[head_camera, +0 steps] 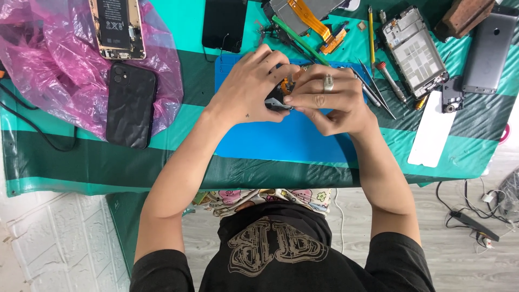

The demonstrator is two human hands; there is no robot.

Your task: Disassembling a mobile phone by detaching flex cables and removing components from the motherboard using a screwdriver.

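My left hand [251,86] and my right hand [330,97] meet over a blue work mat [281,140], both pinching a small dark phone part [277,100] with an orange flex strip. The fingers hide most of the part. A ring sits on one finger of my right hand. Tweezers [376,89] and a screwdriver [390,81] lie just right of my right hand.
A black phone [131,105] and an opened phone with its battery showing [117,27] lie on pink plastic [43,65] at left. A stripped phone frame [413,51], a grey back cover [486,51], a white strip [432,135] and a dark screen [224,24] surround the mat. Cables trail on the floor.
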